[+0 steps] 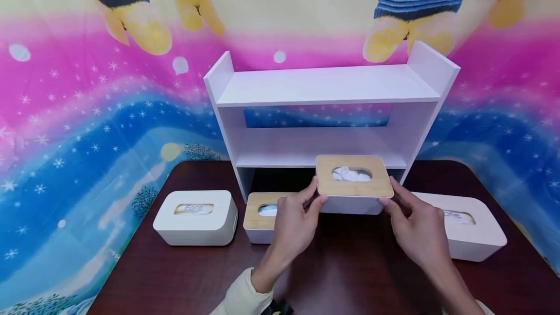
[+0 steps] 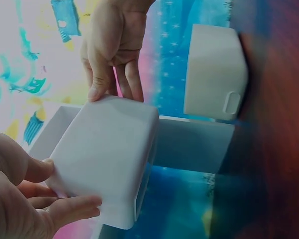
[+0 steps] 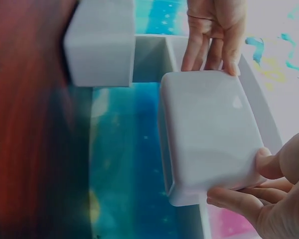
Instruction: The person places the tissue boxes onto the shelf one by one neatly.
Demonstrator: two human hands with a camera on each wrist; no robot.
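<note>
A white tissue box with a bamboo lid (image 1: 353, 183) is held in the air just in front of the white shelf unit (image 1: 325, 86), level with its lower shelf. My left hand (image 1: 316, 193) pinches its left end and my right hand (image 1: 389, 194) pinches its right end. A white tissue shows in the lid's slot. The left wrist view looks at the box's plain white underside (image 2: 107, 159), with my left hand (image 2: 50, 191) at one end and my right hand (image 2: 112, 69) at the other. The right wrist view shows the same underside (image 3: 209, 134) between both hands.
The shelf unit stands on a dark brown table (image 1: 341, 276). On the table lie a white "Face" box (image 1: 194, 218) at the left, a second bamboo-lidded box (image 1: 261, 210) partly behind my left hand, and another white box (image 1: 470, 230) at the right. A colourful cloth hangs behind.
</note>
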